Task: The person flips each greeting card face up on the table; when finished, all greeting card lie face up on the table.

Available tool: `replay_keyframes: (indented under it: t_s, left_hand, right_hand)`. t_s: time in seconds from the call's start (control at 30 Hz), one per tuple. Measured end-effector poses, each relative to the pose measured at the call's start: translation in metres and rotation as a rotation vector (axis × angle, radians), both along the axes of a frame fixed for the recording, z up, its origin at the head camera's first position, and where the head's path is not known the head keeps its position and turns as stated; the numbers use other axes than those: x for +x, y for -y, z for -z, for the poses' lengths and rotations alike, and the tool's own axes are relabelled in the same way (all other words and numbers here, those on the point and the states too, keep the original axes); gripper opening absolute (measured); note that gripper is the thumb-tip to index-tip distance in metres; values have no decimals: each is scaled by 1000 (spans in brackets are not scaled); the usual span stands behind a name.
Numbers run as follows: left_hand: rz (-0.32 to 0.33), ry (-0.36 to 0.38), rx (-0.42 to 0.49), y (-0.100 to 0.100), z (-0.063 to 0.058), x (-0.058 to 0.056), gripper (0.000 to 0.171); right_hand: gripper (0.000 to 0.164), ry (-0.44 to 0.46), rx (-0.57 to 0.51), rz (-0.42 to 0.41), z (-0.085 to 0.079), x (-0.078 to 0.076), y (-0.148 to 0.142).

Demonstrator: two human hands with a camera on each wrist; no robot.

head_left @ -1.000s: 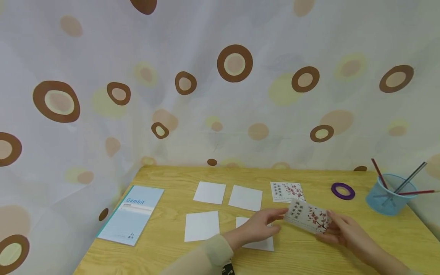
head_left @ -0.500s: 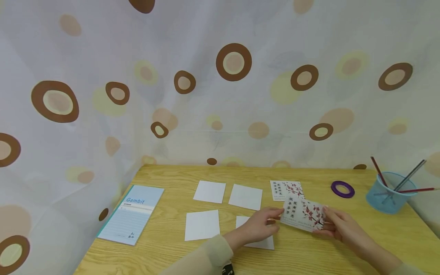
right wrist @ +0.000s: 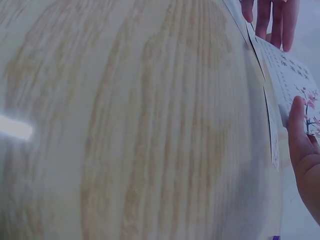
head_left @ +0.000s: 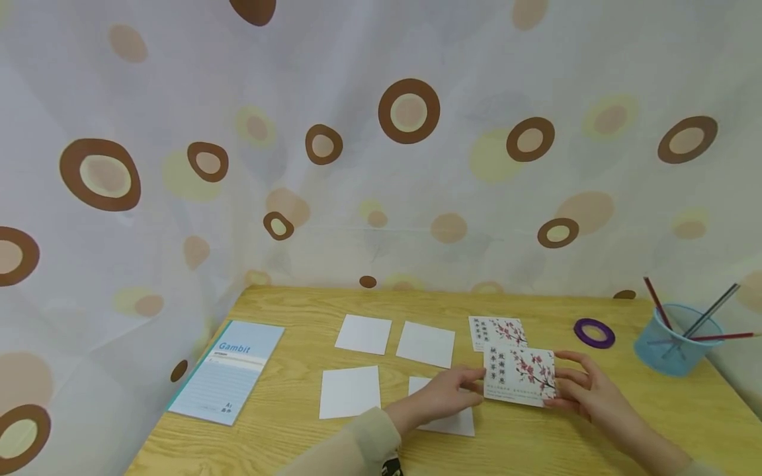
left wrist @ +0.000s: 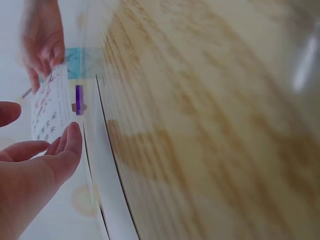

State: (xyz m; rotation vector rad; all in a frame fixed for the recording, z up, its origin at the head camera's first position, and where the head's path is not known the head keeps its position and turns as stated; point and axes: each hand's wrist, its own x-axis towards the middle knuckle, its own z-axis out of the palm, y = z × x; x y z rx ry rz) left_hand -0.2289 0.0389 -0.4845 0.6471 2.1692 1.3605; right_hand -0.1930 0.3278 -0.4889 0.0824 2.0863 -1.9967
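Observation:
A white card [head_left: 519,375] printed with red blossoms and dark characters is held tilted up above the table. My right hand [head_left: 595,395] grips its right edge, the thumb low and the fingers higher up. At the card's left edge is my left hand [head_left: 443,396], its fingers loosely extended; in the left wrist view those fingers [left wrist: 73,137] are close to the card, and contact is unclear. A matching blossom card [head_left: 497,329] lies just behind, partly covered. Beneath my left hand lies a blank white card [head_left: 452,424], partly hidden.
More blank cards [head_left: 350,392] lie spaced out to the left. A pale blue Gambit notebook [head_left: 229,373] is at the table's left side. Toward the right are a purple ring [head_left: 602,342] and a blue cup [head_left: 669,350] holding pencils. A patterned curtain [head_left: 369,185] hangs behind.
The held card has shifted left and straightened, its face now squarer to the head camera. My right hand has moved slightly left with it; my left hand has barely moved.

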Motion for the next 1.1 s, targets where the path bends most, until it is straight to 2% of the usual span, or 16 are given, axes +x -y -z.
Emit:
replay_keyframes:
  t_s: [0.2,0.4,0.57,0.73,0.93,1.1]
  left_hand:
    - [-21,54,42,-2,2,1,55]
    - [-83,109,54,-4,3,3,53]
    - [-135,143,58,-4,4,3,56]
    - [-156,135,66,-5,4,0,55]
    - [-174,111,58,-7,2,1,55]
    - [-172,123,65,-6,1,0,58]
  right_hand:
    - [52,-27,59,50,1,1,2]
    - [63,-23,141,46,2,2,5]
    - [62,-34,189,43,3,2,10]
    - [61,-32,262,43,2,1,11]
    - [62,-10,272,18,3,1,10]
    - [64,1,267,-6,3,-1,10]
